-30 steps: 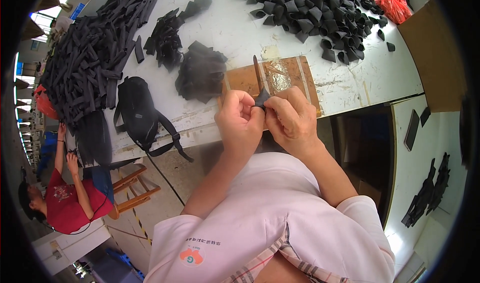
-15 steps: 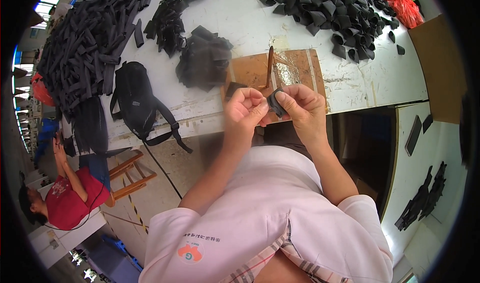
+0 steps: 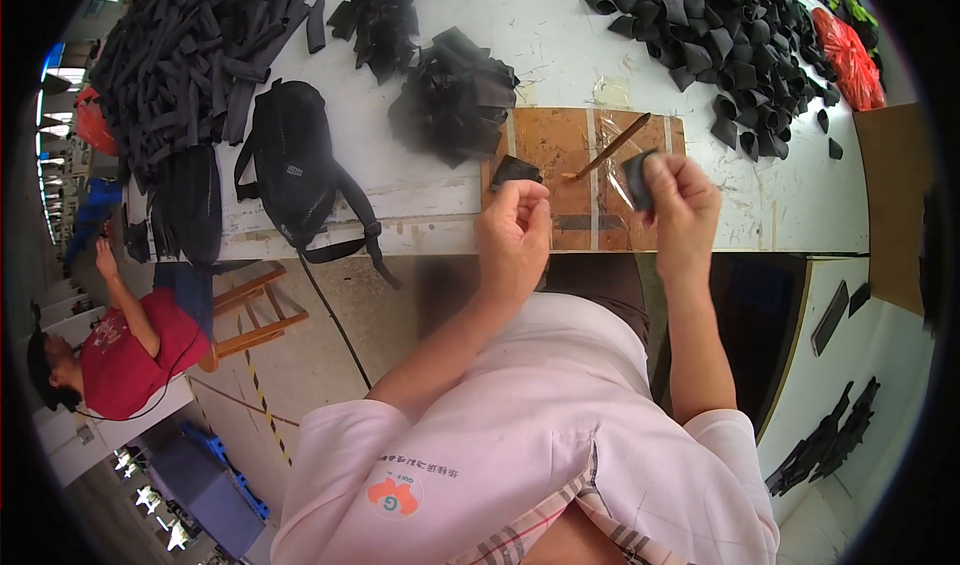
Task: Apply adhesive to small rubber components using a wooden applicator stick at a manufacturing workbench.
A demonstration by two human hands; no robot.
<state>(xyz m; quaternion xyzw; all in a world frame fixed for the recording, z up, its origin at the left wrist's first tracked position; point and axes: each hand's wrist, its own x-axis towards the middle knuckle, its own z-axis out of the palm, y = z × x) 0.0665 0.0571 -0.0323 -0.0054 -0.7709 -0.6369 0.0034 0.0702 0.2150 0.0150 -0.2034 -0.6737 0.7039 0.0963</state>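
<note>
My right hand [image 3: 685, 210] is raised over the right part of a brown board [image 3: 567, 205], pinching a small folded black fabric piece [image 3: 637, 178] between thumb and fingers. My left hand [image 3: 515, 235] is at the board's left side with its fingers curled closed; what is inside them, if anything, is hidden. Just beyond its fingertips a flat black piece [image 3: 515, 171] lies on the board, and I cannot tell whether they touch. Between my hands a thin brown stick [image 3: 612, 147] slants across the board.
Black folded pieces [image 3: 690, 40] are heaped at the far right, beside a red plastic bag [image 3: 850, 60]. To the left are black strips [image 3: 190, 55], flat black pieces [image 3: 455, 95] and a black strapped pouch [image 3: 290, 160]. A cardboard box [image 3: 893, 175] stands right. A co-worker in red sits left.
My hands have come apart. The right moved away to the right with the black fabric piece; the left drew back toward the flat piece on the board. The view has shifted slightly.
</note>
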